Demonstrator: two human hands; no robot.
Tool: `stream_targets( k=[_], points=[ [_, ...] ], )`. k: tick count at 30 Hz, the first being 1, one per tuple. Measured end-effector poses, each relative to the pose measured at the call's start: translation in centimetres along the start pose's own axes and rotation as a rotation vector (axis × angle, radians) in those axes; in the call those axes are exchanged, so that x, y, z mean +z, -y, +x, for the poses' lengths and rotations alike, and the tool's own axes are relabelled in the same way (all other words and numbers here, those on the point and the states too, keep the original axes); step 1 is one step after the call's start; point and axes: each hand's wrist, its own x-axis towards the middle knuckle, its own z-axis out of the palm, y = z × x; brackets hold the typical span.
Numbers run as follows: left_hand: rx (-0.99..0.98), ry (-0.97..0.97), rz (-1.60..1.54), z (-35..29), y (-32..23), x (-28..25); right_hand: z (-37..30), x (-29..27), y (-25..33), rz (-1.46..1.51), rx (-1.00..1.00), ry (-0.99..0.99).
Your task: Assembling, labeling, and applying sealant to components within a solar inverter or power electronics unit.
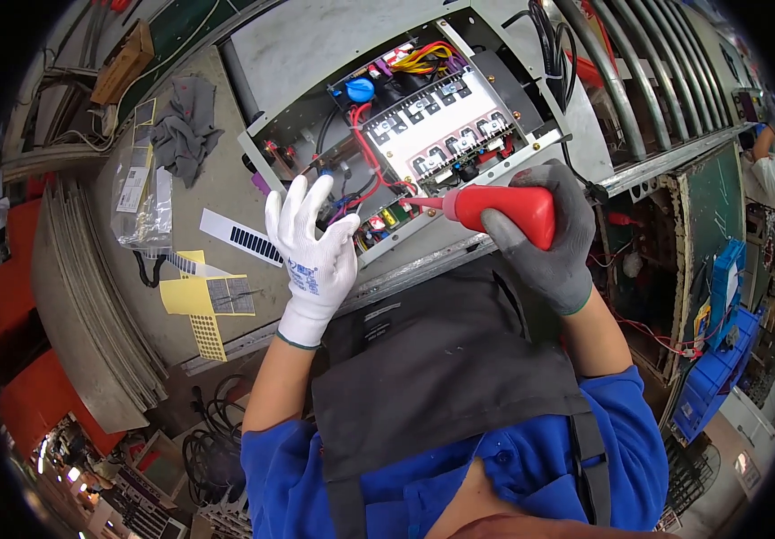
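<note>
An open metal case (266, 166) full of electronics lies on the bench in front of me. Inside it are a white plate (441, 117) with black components in rows, red wires (367, 153) and a round blue part (360, 89). My right hand (567, 242), in a grey glove, grips a red squeeze bottle (506, 211). The bottle is tilted on its side, its thin nozzle pointing left over the case's near edge. White-gloved, my left hand (314, 260) is raised at the near left corner of the case, fingers spread. Whether its fingertips touch the case I cannot tell.
Left of the case lie a grey cloth (184, 130), a clear plastic bag (145, 207), a white strip with black slots (230, 235) and yellow sticker sheets (188, 296). Metal tubes (625, 85) stand at the far right. A blue bin (713, 373) sits lower right.
</note>
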Motion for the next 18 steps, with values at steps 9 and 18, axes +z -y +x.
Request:
stream_targets(
  k=[9,18],
  points=[
    [-0.031,0.009,-0.016,-0.2,-0.3,-0.2,-0.8,0.4,2.0,-0.094,-0.149,-0.035],
    [-0.061,0.054,-0.006,3.2,-2.9,-0.8,-2.1,-1.0,1.0,0.255,0.253,-0.062]
  ],
)
